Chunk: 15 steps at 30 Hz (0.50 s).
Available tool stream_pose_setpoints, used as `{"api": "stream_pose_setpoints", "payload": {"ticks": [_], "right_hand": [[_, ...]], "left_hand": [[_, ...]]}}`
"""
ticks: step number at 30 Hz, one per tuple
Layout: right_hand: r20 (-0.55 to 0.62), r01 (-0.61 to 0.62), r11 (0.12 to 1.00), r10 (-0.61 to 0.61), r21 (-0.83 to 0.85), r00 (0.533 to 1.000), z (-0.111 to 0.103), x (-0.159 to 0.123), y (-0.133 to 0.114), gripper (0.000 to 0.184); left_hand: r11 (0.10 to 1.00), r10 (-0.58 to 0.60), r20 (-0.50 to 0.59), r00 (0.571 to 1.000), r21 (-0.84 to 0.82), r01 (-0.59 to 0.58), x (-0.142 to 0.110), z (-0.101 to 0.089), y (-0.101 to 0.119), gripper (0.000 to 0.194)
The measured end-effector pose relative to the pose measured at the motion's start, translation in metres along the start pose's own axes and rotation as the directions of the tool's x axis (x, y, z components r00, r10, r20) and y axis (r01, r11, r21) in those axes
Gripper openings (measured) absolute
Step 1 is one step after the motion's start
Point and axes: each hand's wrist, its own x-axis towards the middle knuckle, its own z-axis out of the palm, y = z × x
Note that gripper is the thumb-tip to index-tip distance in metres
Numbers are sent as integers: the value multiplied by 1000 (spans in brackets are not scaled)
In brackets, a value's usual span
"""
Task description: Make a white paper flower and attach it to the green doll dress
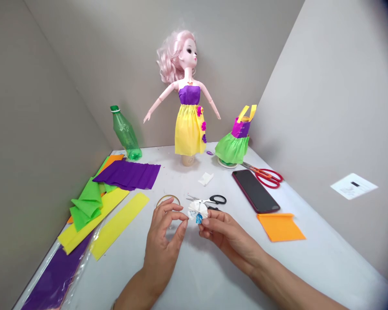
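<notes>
My right hand [218, 228] pinches a small white pleated piece with blue print [197, 209], perhaps paper or plastic, between thumb and fingers. Just left of it is my left hand [166, 228], its thumb and index fingertip pressed close together at the piece's edge. Whether anything thin lies between those fingertips is too small to tell. Behind the piece lie small black-handled scissors [210, 199], partly hidden. A roll of clear tape [163, 199] shows beyond my left fingers. Further back rests a crumpled white scrap [206, 179].
A doll [190, 125] in a purple and yellow dress stands at the back, between a green bottle [126, 133] and a small green-skirted dress [233, 148]. Rightward lie red scissors [269, 177], a phone [255, 191] and orange paper [281, 227]. Purple [129, 174] and yellow sheets [119, 226] lie left.
</notes>
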Motion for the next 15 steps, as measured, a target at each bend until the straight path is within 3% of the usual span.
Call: {"api": "stream_pose_setpoints", "payload": {"ticks": [2,5,7,11,15], "right_hand": [[37,-18,1000,17,15,999,0,0,0,12],[113,-62,998,59,28,992,2,0,0,13],[145,-81,997,78,17,986,4,0,0,15],[167,-105,994,102,9,981,5,-3,0,15],[176,-120,993,117,9,977,5,-4,0,17]], "left_hand": [[990,-109,25,994,-88,111,2,-1,-1,7],[915,-289,146,946,-248,318,6,-4,-1,12],[857,-336,214,917,-333,392,8,-5,0,16],[799,-343,274,899,-418,432,8,-4,3,23],[794,-314,271,910,-451,408,6,-2,3,20]]}}
